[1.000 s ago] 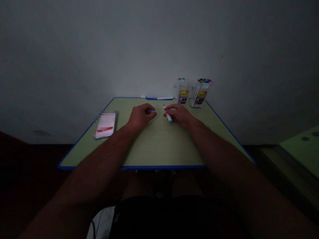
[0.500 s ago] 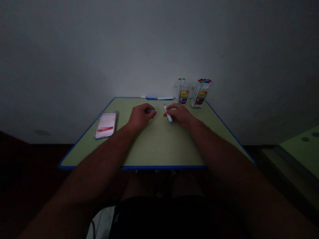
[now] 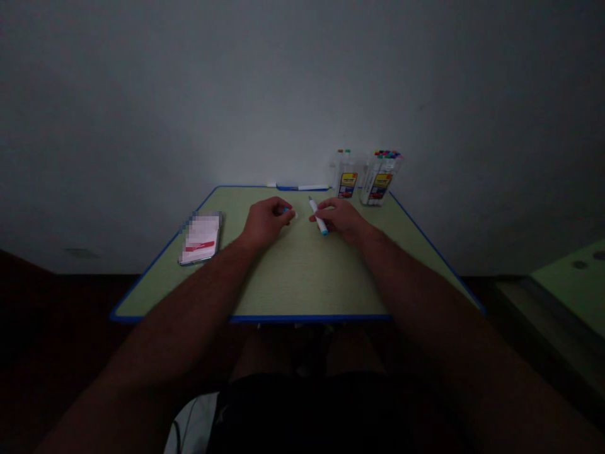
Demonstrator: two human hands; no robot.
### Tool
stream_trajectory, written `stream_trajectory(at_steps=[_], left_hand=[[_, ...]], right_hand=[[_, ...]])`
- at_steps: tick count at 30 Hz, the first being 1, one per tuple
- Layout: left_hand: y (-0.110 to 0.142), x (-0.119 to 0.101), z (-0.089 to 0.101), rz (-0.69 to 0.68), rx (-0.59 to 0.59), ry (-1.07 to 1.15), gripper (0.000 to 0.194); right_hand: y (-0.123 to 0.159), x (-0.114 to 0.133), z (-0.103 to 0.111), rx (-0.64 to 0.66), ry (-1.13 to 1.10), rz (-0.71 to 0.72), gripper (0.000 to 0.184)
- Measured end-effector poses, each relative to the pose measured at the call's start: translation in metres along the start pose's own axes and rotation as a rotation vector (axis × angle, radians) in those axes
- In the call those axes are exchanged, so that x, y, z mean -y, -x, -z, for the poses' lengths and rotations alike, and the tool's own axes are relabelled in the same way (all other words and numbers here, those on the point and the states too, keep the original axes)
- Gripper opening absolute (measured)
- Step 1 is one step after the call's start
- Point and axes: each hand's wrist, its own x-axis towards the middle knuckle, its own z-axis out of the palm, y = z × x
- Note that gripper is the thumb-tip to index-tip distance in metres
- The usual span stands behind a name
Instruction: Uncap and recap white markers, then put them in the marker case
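Over the middle of the pale green table (image 3: 302, 277), my right hand (image 3: 344, 216) pinches a white marker (image 3: 320, 221). Its blue end points toward me and its bare, greyish tip points away. Across a small gap, my left hand (image 3: 268, 219) is closed on a small marker cap (image 3: 285, 210). A bit of blue shows between thumb and forefinger, with a whitish part by the fingertips; the rest is hidden by the fingers. The cap and the marker are apart.
Two clear cases, a left marker case (image 3: 347, 180) and a fuller right marker case (image 3: 380, 183), stand at the back right. A phone (image 3: 202, 238) lies at the left. A white pen-like stick (image 3: 313, 187) lies along the back edge by the wall (image 3: 302, 94).
My left hand has shifted very slightly left and turned a little, showing more of the whitish part of the cap. My right hand and the marker are nearly still.
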Motion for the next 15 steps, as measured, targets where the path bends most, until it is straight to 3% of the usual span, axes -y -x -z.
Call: stream_trajectory(at_steps=[15], left_hand=[[-0.0012, 0.0020, -0.0015, 0.018, -0.001, 0.029, 0.015]], right_hand=[[-0.0029, -0.0030, 0.0017, 0.021, 0.019, 0.012, 0.022]])
